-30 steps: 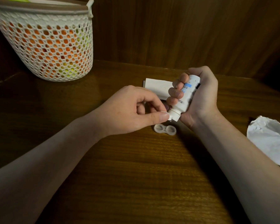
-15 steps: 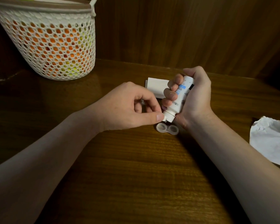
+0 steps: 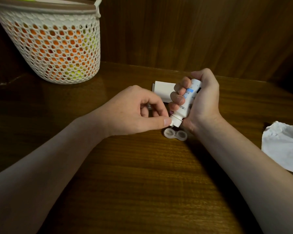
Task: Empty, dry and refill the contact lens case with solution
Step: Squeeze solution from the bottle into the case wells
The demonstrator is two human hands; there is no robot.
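The right hand (image 3: 201, 100) grips a small white bottle (image 3: 186, 102), fingers curled round its body, and holds it tilted w/ the nozzle end down. The bottle has a blue label patch and some dark print, but the writing is too small and blurred to read; no brand can be told. The left hand (image 3: 137, 112) has its fingers curled, and the thumb tip touches the white cap (image 3: 175, 121) at the low end of the bottle; the forefinger lies near the cap on the other side, so it seems to pinch it, though the far side is hidden.

The lens case (image 3: 175, 134) lies on the wood surface (image 3: 142, 183) directly under the cap, approx. in the middle of the view. It is clear plastic w/ two round cups side by side, both w/o lids. The nozzle is just above the left cup. If liquid is inside the cups, I cannot tell.

Behind the hands a white box (image 3: 162, 91) lies flat, partly hidden. A crumpled white tissue (image 3: 284, 146) lies at the right edge, well apart from the case. At back left stands a white mesh basket (image 3: 54, 48) w/ orange and yellow-green things inside.
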